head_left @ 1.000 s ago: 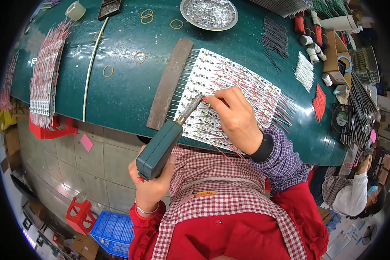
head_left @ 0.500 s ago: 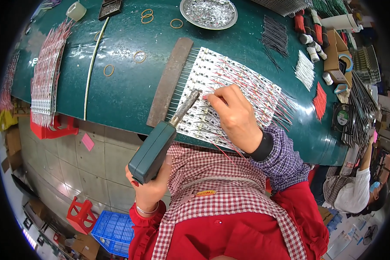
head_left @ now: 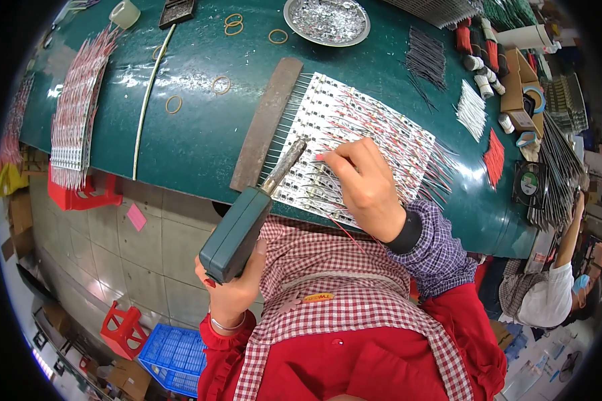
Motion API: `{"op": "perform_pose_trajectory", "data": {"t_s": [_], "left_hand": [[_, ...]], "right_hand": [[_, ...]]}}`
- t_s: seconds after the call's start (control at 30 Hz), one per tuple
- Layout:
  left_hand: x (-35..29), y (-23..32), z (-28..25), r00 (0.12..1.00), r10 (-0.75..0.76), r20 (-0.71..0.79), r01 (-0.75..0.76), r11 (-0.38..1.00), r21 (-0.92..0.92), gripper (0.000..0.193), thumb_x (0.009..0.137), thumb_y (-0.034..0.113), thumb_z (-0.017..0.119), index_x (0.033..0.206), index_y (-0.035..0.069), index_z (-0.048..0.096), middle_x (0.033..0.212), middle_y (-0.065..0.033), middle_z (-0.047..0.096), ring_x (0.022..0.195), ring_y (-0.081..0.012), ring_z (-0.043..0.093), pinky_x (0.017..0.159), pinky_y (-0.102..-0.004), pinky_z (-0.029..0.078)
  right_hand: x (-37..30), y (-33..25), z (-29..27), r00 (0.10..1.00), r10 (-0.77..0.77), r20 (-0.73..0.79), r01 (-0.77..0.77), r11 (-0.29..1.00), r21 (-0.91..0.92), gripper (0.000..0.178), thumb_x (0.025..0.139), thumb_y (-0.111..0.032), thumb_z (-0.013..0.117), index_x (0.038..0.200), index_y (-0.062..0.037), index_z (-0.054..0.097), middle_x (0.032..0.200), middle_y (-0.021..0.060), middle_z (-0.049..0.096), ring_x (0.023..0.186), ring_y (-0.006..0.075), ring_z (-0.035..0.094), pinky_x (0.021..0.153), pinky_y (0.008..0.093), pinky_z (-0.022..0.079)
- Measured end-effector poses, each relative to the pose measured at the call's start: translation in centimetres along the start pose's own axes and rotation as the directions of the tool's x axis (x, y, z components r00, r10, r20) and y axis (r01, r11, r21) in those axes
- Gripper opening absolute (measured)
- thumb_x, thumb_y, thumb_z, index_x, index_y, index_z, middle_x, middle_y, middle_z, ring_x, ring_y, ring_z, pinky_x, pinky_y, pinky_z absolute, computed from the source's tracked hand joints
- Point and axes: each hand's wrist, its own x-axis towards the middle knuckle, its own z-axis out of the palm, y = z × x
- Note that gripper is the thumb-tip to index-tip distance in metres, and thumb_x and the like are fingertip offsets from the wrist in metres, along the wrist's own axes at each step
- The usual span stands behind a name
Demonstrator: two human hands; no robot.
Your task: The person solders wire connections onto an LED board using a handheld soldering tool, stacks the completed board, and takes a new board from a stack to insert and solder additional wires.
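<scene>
My left hand [head_left: 237,287] is closed round a dark green soldering gun [head_left: 234,230]. The gun's metal tip points up and right over a white sheet of small circuit boards [head_left: 309,120], though contact with it cannot be made out. My right hand [head_left: 368,190] is over the same sheet, thumb and forefinger pinched on a red wire [head_left: 320,157] whose end shows at the fingertips, close to the tip. Rows of red, black and white wires cover the sheet's right part. A flat rusty metal bar [head_left: 267,123] lies along its left edge, across thin pins.
The green table [head_left: 194,147] also bears a dish of metallic scraps [head_left: 328,21], rubber bands [head_left: 173,105], a finished-looking wired board stack [head_left: 77,113], and bundles of black [head_left: 426,57], white [head_left: 471,110] and red wires [head_left: 494,158]. A co-worker [head_left: 538,294] is at the right.
The view has shifted slightly, so the table things sit a little further right. My right fingertips have moved slightly down, while the soldering gun stays nearly where it was.
</scene>
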Motion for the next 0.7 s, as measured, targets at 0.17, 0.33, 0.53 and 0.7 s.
{"op": "perform_pose_trajectory", "data": {"t_s": [0.17,0.33,0.53,0.7], "left_hand": [[-0.14,0.01,-0.17,1.000,0.016,0.008,-0.016,1.000,-0.014,0.019,0.078,-0.002,0.079,0.096,-0.004,0.072,0.082,-0.0101,0.072,0.063,-0.0164,0.066,0.060,-0.0284,0.051],[-0.09,0.25,-0.31,0.999,-0.021,0.044,0.023,0.999,-0.043,0.018,0.077,-0.005,0.078,0.094,-0.005,0.071,0.083,-0.0089,0.069,0.065,-0.0147,0.064,0.058,-0.0278,0.049],[0.07,0.60,-0.45,0.995,-0.043,0.085,0.046,0.998,-0.039,0.018,0.077,-0.007,0.076,0.095,-0.006,0.070,0.084,-0.0091,0.068,0.067,-0.0135,0.063,0.059,-0.0267,0.048],[0.14,0.88,-0.36,0.992,-0.081,0.095,0.086,0.995,-0.048,0.018,0.078,-0.007,0.075,0.095,-0.006,0.070,0.085,-0.0094,0.068,0.068,-0.0142,0.063,0.060,-0.0268,0.048]], "right_hand": [[-0.27,0.06,0.38,1.000,0.005,0.025,-0.005,1.000,0.012,0.028,0.076,0.005,0.067,0.104,0.0027,0.069,0.098,0.0111,0.061,0.090,0.0261,0.059,0.073,0.0348,0.051],[-0.34,0.01,0.46,0.999,0.009,0.034,-0.009,1.000,0.013,0.029,0.076,0.005,0.067,0.105,0.0030,0.070,0.098,0.0108,0.061,0.091,0.0258,0.058,0.072,0.0342,0.052],[-0.34,-0.06,0.37,0.998,0.010,0.055,-0.010,1.000,-0.003,0.028,0.077,0.004,0.068,0.105,0.0038,0.070,0.098,0.0110,0.061,0.091,0.0259,0.058,0.072,0.0342,0.052],[-0.25,-0.09,0.45,0.999,-0.009,0.048,0.010,1.000,-0.028,0.026,0.078,0.004,0.069,0.105,0.0043,0.070,0.098,0.0110,0.061,0.091,0.0256,0.058,0.071,0.0336,0.052]]}}
